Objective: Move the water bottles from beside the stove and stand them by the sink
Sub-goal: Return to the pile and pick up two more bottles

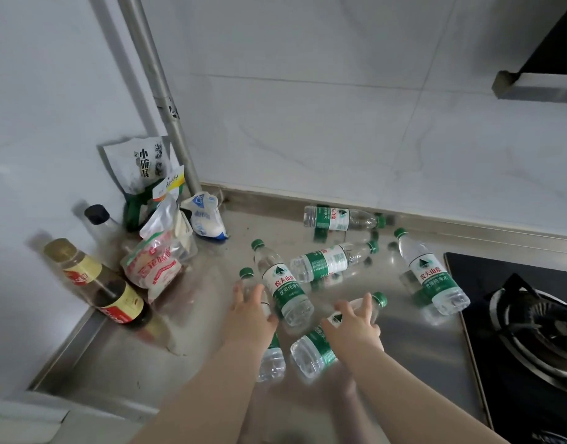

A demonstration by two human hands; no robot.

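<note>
Several clear water bottles with green caps and green-white labels lie on their sides on the steel counter (211,363) left of the stove (528,322). My left hand (251,312) lies over the nearest left bottle (271,360), fingers spread around its neck. My right hand (354,328) reaches over another lying bottle (314,354), fingers around its upper part near the cap. Further bottles lie beyond: one (283,283) between my hands, one in the middle (330,262), one by the back wall (339,218), one beside the stove (431,275).
Sauce bottles (102,283) and several food bags (160,251) crowd the left corner by a vertical pipe (166,100). The black gas stove with its burner fills the right. A range hood (538,84) hangs at the upper right. No sink is in view.
</note>
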